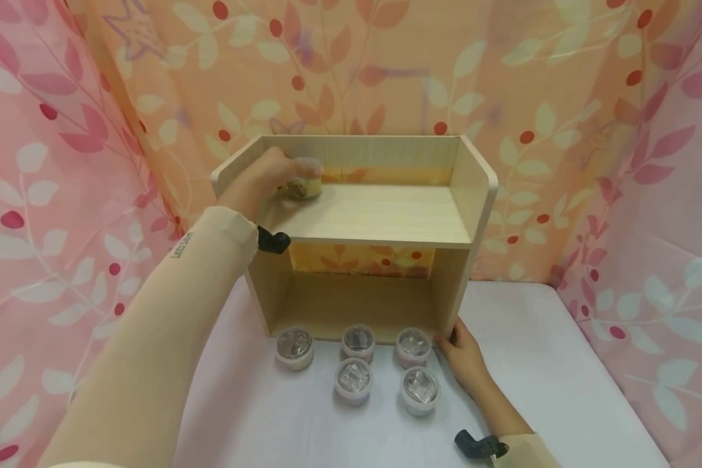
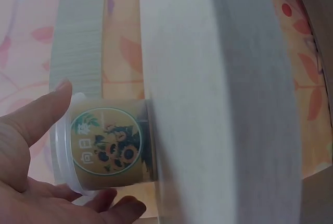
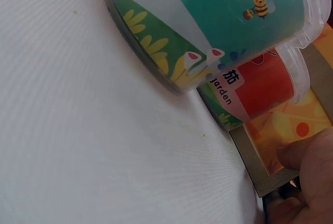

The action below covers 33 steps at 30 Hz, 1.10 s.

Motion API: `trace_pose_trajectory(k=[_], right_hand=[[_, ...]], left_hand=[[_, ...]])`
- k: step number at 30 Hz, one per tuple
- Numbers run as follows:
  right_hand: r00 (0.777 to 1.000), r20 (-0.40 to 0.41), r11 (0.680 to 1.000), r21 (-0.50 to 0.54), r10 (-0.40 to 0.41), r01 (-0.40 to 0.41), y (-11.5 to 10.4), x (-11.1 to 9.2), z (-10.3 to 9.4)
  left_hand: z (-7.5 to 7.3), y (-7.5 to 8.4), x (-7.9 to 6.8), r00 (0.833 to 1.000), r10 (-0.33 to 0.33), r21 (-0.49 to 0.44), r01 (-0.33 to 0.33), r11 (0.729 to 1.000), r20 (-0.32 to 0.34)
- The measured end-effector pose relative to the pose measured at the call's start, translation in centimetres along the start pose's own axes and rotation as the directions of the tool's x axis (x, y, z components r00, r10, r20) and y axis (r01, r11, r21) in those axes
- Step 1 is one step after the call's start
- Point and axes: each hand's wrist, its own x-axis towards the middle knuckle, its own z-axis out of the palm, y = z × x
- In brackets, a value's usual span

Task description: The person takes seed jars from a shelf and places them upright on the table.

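On the upper level of a pale wooden shelf [image 1: 380,211] stands a clear plastic tub [image 1: 305,187] with a lid. My left hand [image 1: 266,174] holds it from the left. In the left wrist view, the tub [image 2: 112,146] has a round sunflower label, and its base meets the shelf board [image 2: 187,99]. The thumb and fingers of the left hand [image 2: 31,177] lie on opposite sides of its lid. Low at the shelf's right side, my right hand [image 1: 467,357] grips the panel's bottom front corner. The right wrist view shows that hand [image 3: 312,177] with its thumb on the panel.
Several lidded tubs stand on the white tabletop [image 1: 240,403] before the shelf, among them a white one [image 1: 294,348] at the left. Close to the right wrist camera are a green tub [image 3: 234,15] and a red tub [image 3: 260,88]. Patterned curtains [image 1: 351,71] surround the table.
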Motion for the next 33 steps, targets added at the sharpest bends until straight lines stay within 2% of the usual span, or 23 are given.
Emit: trace_pose_trajectory(k=[3, 7, 13, 17, 22, 26, 29, 33], right_hand=[[1.000, 0.005, 1.000, 0.012, 0.012, -0.012, -0.1, 0.1, -0.1], [0.999, 0.016, 0.999, 0.028, 0.028, -0.028, -0.2, 0.0, 0.0], [0.999, 0.018, 0.999, 0.025, 0.038, -0.038, -0.3, 0.0, -0.1], [0.999, 0.011, 0.999, 0.028, 0.035, -0.035, -0.3, -0.1, 0.0], [1.000, 0.002, 1.000, 0.019, 0.022, -0.022, -0.3, -0.2, 0.0], [1.000, 0.003, 0.999, 0.031, 0.025, -0.025, -0.3, -0.2, 0.1], [0.999, 0.011, 0.999, 0.040, 0.030, -0.031, -0.3, -0.2, 0.1], [1.000, 0.004, 0.999, 0.037, 0.024, -0.024, -0.2, -0.2, 0.1]], left_hand=[[0.2, -0.1, 0.1, 1.000, 0.002, -0.007, -0.002, 1.000, -0.008], [0.6, -0.2, 0.2, 0.999, -0.034, -0.038, 0.032, 0.999, -0.037], [0.9, -0.8, 0.5, 0.998, -0.034, -0.086, 0.029, 0.996, -0.055], [0.7, -0.9, 0.0, 0.998, -0.038, -0.089, 0.033, 0.996, -0.058], [0.5, -0.7, -1.2, 0.996, -0.029, -0.047, 0.025, 0.999, -0.088], [0.4, -0.4, -2.5, 0.992, 0.009, -0.015, -0.011, 1.000, -0.126], [0.4, -0.3, -3.6, 0.987, 0.061, -0.018, -0.064, 0.998, -0.147], [0.2, -0.1, -5.3, 0.983, 0.138, -0.069, -0.147, 0.987, -0.122]])
